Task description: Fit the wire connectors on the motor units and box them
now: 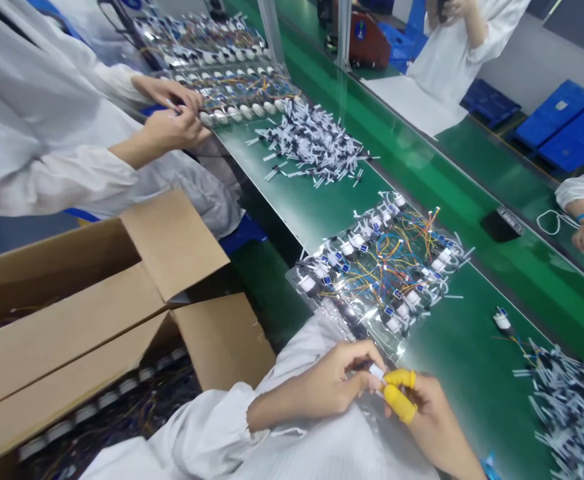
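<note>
Green assembly-line surface, clear plastic tray of wired white parts on it, then L hand and R hand w/ yellow finger cots, fingers closed, pinching small white part between them, just nearside of tray

Blue labels on wire harnesses, too small to read

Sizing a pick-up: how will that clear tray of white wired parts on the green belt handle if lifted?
The clear tray looks thin, so it would probably flex and sag if lifted by one edge. The coloured wires look floppy and likely to snag. The white parts look small and light, so the load is probably light.
</note>
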### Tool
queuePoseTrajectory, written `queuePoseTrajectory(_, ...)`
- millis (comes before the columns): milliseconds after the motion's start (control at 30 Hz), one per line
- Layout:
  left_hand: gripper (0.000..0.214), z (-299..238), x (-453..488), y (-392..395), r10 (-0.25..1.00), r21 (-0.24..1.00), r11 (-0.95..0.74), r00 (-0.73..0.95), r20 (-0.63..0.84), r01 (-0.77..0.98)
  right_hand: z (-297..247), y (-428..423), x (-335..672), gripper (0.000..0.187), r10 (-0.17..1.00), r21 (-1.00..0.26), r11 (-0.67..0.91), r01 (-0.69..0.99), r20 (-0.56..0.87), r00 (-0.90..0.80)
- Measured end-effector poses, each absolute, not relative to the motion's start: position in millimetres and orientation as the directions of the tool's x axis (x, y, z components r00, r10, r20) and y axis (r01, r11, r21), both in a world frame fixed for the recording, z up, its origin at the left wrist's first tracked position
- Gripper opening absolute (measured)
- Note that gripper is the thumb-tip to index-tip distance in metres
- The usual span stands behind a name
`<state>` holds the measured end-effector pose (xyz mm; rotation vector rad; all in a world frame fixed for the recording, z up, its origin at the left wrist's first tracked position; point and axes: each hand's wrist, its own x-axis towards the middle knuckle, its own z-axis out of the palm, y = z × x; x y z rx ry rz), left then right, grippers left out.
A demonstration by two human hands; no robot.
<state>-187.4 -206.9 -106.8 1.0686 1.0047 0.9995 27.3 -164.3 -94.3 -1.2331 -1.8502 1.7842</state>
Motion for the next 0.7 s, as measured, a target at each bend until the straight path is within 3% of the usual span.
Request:
queuePoseTrajectory(167,0.024,-105.0,-195.8,-211.7,0.977,0.992,0.064,0.196,-0.085,0.108,-86.6,-159.0,31.9,0.036,0.724,-0.929,0.083,0.361,-0.193,-0.662)
queuePoseTrajectory(267,0.043,-106.3,-209.9,-211.9,0.96,0.957,-0.079,0.28,-0.003,0.28,-81.3,-155.8,39.3,0.028,0.784,-0.968,0.071,0.242,-0.096,-0.614)
queuePoseTrajectory(400,0.024,-99.8,-235.4,-203.6,0.929,0.888,-0.22,0.365,0.064,0.405,-84.3,-148.2,47.1,0.028,0.875,-0.992,0.078,0.099,0.021,-0.484)
queuePoseTrajectory(567,0.028,-83.8,-256.5,-177.0,0.991,0.902,-0.114,0.111,0.074,0.416,-120.5,-141.0,49.3,0.025,0.849,-0.945,0.261,0.198,0.126,-0.514)
queuePoseTrajectory(700,0.025,-79.7,-255.4,-163.1,1.0,0.896,0.01,0.01,-0.017,0.444,-159.8,-144.6,41.6,0.031,0.92,-0.876,0.274,0.397,0.118,-0.375)
